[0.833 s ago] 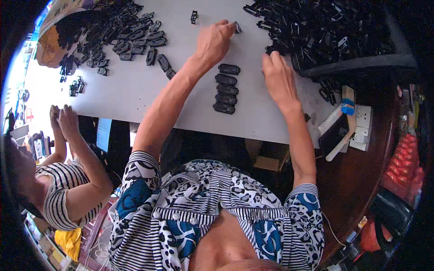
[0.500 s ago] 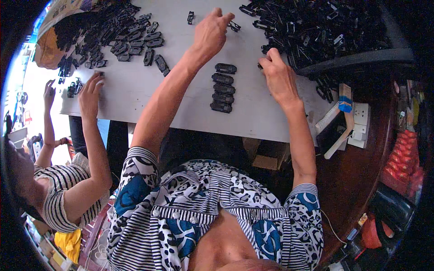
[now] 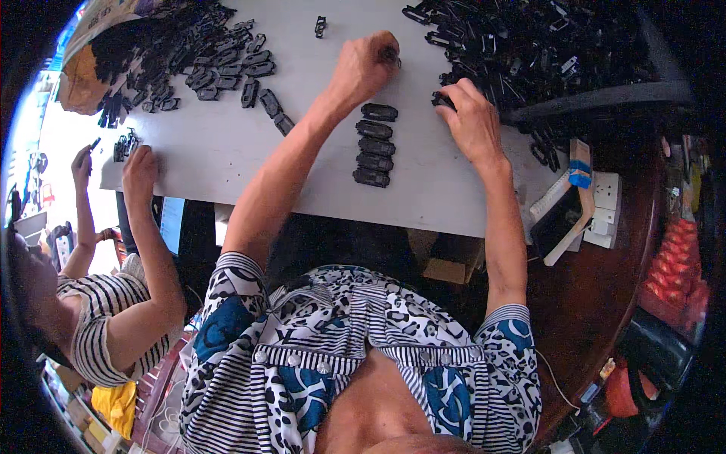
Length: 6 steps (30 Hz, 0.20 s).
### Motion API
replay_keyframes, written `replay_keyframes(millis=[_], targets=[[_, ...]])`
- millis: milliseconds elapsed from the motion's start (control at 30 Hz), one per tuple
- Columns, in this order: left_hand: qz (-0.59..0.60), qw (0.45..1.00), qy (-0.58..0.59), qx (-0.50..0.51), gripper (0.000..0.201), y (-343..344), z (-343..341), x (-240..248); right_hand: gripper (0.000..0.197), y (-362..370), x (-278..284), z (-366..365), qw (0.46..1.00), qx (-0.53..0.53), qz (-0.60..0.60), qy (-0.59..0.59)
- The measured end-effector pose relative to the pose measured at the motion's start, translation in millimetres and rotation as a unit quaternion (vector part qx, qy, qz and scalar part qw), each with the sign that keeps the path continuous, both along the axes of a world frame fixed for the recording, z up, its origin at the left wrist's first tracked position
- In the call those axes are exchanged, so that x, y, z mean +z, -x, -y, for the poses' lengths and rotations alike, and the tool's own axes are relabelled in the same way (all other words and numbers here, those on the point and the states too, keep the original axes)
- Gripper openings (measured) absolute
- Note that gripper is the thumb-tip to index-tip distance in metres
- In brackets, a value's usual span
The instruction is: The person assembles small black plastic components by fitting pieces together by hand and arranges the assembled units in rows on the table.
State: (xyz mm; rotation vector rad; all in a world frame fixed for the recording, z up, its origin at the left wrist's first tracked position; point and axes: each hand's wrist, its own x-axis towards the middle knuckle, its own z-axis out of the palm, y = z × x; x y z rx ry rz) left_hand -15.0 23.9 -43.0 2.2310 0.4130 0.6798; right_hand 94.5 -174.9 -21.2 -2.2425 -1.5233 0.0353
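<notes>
On the white table [image 3: 227, 151], straight ahead of the person, five finished black plastic pieces sit in a neat column [image 3: 376, 145], stacked one below the next, close together. That's the done count visible so far.

Left hand [image 3: 365, 66] is raised just above the top of the column, fingers curled shut around a small black part [image 3: 390, 54]; only a tip of it shows past the knuckles, so can't tell its exact shape. Right hand [image 3: 473, 119] rests at the edge of the big heap of loose black parts [image 3: 544, 53] on the right, fingertips pinched on one small black piece [image 3: 441, 99] at the heap's near edge. Hands are apart, column between them and a bit lower.

Judgement: early in the job. Five pieces laid out against a heap that looks many times bigger, still mostly untouched. Sixth unit looks in progress, one bit in each hand, not yet joined.

Second spread of similar black pieces [image 3: 219, 64] lies on the table's far left, next to a sack [image 3: 91, 45]; one stray piece [image 3: 320, 26] sits alone near the top edge. A co-worker in a striped top sits at the left, one hand on the table [image 3: 138, 163] near a few small parts [image 3: 121, 145]. Power strip [image 3: 605, 212] at the right end.
</notes>
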Motion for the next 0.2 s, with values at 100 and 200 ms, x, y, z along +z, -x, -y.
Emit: replay_keyframes(millis=[100,200], targets=[[-0.020,0.996,-0.083,0.022,0.025,15,8,0,0.024,6,3,-11,1.000,0.000,-0.007,-0.030],[-0.087,0.984,-0.144,0.062,0.035,24,11,3,0.025,10,2,-30,0.998,0.019,-0.025,-0.055]])
